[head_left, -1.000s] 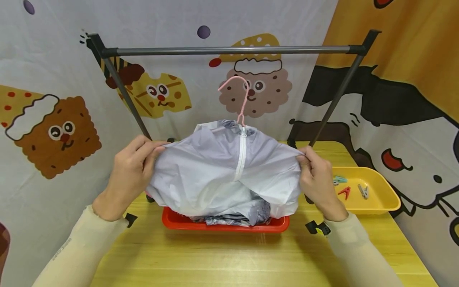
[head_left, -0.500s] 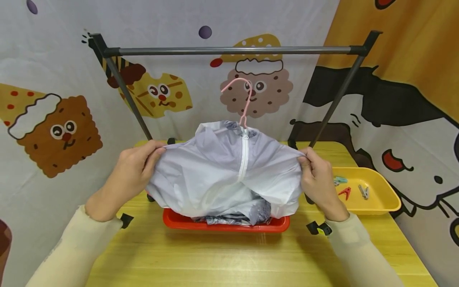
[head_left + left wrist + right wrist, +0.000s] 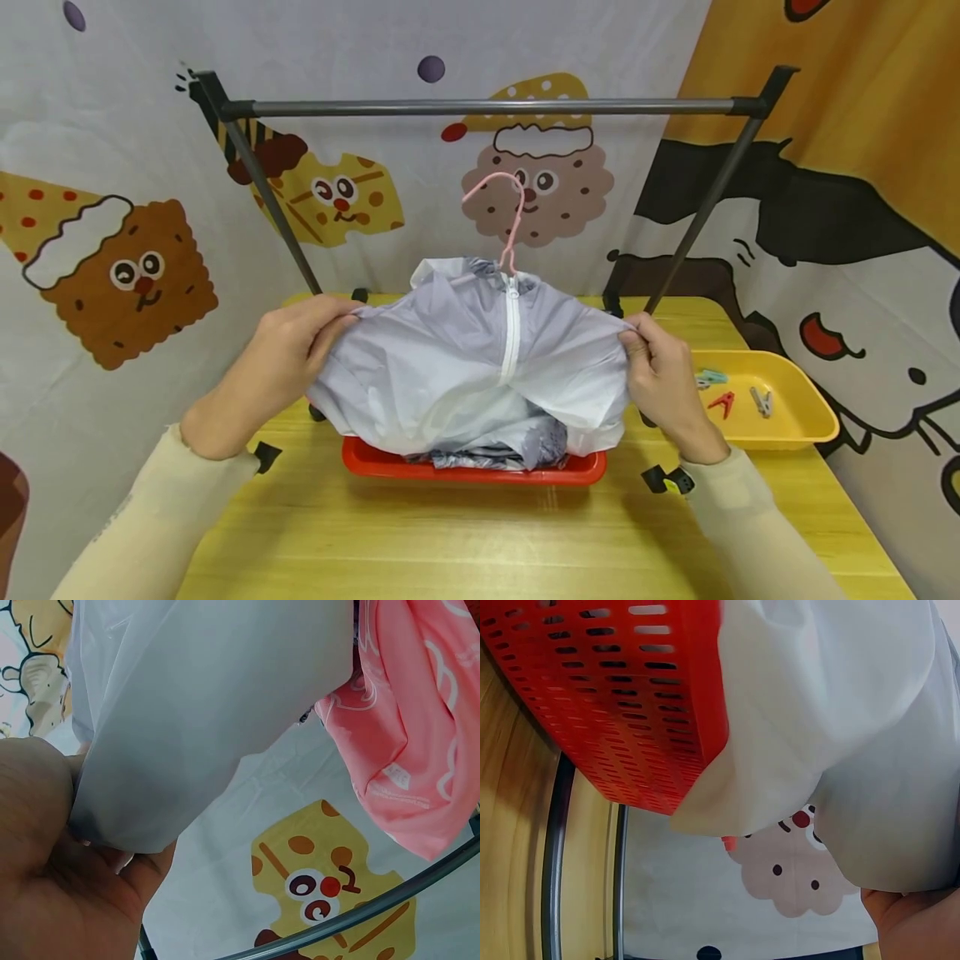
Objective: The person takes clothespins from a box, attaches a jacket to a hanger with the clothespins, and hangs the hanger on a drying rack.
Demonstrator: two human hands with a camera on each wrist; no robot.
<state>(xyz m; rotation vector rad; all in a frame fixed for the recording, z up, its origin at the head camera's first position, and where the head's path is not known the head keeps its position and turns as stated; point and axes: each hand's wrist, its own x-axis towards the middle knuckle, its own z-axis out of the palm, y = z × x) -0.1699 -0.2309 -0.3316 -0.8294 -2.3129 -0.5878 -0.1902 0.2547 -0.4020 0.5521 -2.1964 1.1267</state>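
Left hand (image 3: 287,352) and right hand (image 3: 664,379) are pinching the zip jacket (image 3: 420,367) by opposite edges; it's spanning crosswise between them, pink hanger (image 3: 518,215) standing midway, hook opening left, below the rail (image 3: 480,107)

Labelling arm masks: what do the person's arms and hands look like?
Left hand and right hand: bare, no gloves. Left sleeve and right sleeve: long, cream. A small black piece shows beside the left sleeve's end; black pieces with a touch of yellow-green, by the right.
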